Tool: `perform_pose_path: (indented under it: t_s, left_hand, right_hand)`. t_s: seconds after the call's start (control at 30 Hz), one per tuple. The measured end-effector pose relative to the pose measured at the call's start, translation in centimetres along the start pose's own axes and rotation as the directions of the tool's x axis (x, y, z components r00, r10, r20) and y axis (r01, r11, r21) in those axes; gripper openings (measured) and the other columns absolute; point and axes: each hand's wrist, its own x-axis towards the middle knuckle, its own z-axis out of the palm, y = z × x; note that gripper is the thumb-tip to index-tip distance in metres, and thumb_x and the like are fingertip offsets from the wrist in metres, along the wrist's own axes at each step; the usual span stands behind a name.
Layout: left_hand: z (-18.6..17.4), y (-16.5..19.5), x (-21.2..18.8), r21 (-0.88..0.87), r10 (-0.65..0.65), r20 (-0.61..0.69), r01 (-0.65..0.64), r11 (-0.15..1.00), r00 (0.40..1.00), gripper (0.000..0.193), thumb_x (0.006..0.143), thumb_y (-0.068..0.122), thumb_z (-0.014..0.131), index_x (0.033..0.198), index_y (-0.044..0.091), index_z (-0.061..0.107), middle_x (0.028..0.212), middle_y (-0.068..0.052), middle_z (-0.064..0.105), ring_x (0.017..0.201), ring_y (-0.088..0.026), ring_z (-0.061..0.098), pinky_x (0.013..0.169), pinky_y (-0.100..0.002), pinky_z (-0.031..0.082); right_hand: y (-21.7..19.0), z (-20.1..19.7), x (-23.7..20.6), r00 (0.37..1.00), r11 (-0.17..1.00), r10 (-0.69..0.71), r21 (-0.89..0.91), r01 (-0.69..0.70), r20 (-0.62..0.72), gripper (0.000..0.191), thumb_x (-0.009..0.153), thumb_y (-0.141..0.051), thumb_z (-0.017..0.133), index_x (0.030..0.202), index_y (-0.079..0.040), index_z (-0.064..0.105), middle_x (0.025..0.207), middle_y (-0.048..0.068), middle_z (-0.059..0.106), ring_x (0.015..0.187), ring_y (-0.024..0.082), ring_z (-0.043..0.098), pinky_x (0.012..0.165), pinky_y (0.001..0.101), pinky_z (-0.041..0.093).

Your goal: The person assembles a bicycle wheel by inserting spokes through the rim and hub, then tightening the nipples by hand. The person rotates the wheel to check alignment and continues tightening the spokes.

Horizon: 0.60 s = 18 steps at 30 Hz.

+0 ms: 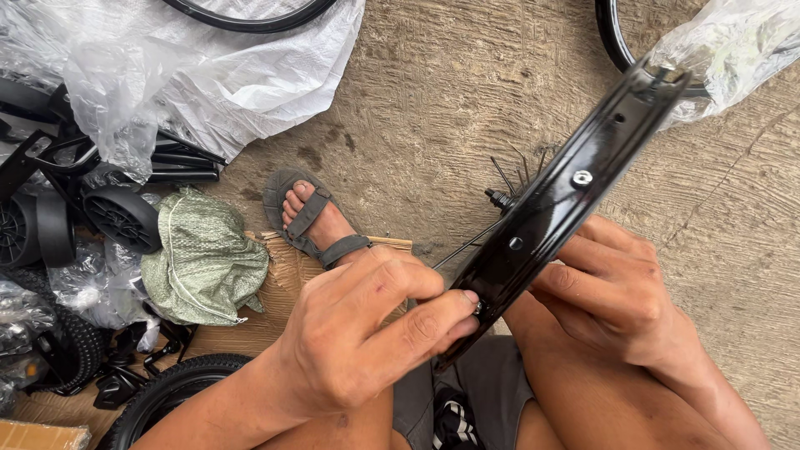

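A rough grey concrete floor (pixel 467 92) fills most of the view, with crumpled clear plastic sheeting (pixel 208 75) spread over its upper left. A glossy black metal wheel rim (pixel 567 200) with drilled spoke holes slants from the upper right down to the lap. A green woven sack (pixel 204 262) lies bunched on flat brown cardboard (pixel 283 275), just beside a foot in a grey strapped sandal (pixel 312 221). A small black plastic wheel (pixel 121 218) sits to its left. The left hand (pixel 358 333) pinches a tiny silver spoke nipple (pixel 478 307) against the rim's lower end between thumb and forefinger. The right hand (pixel 612 292) curls its fingers around the rim from behind, gripping it. Thin black spokes (pixel 467 246) poke out beside the rim.
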Motion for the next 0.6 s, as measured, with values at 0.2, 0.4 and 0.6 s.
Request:
perform_pose_path:
  t_s: [0.2, 0.4, 0.6]
  left_hand:
    - [-0.28, 0.06, -0.21, -0.019, -0.016, -0.001, 0.016, 1.0, 1.0, 0.026, 0.078, 0.005, 0.081, 0.103, 0.004, 0.073, 0.091, -0.006, 0.063, 0.083, -0.024, 0.066, 0.076, -0.037, 0.06]
    - [0.0, -0.11, -0.53, 0.031, 0.002, 0.002, -0.002, 1.0, 1.0, 0.025, 0.079, 0.007, 0.083, 0.103, 0.003, 0.074, 0.089, -0.005, 0.062, 0.084, -0.024, 0.066, 0.074, -0.036, 0.06]
    - [0.01, -0.45, -0.85, 0.043, 0.016, -0.008, -0.016, 0.999, 1.0, 0.026, 0.084, 0.011, 0.085, 0.107, 0.005, 0.074, 0.093, -0.004, 0.062, 0.089, -0.024, 0.066, 0.073, -0.035, 0.058]
  right_hand:
    - [0.06, -0.06, 0.25, 1.0, 1.0, -0.009, 0.002, 0.009, 0.03, 0.029, 0.066, -0.002, 0.082, 0.094, -0.004, 0.072, 0.09, 0.008, 0.069, 0.083, 0.03, 0.065, 0.065, 0.0393, 0.05]
    - [-0.14, -0.09, 0.24, 1.0, 1.0, -0.002, 0.003, 0.002, 0.016, 0.027, 0.067, -0.001, 0.082, 0.092, -0.004, 0.071, 0.09, 0.009, 0.069, 0.085, 0.03, 0.066, 0.066, 0.0393, 0.051]
    - [-0.11, 0.02, 0.37, 1.0, 1.0, -0.018, -0.001, 0.018, -0.003, 0.031, 0.068, 0.0, 0.08, 0.098, -0.004, 0.071, 0.096, 0.009, 0.07, 0.091, 0.03, 0.068, 0.07, 0.0388, 0.053]
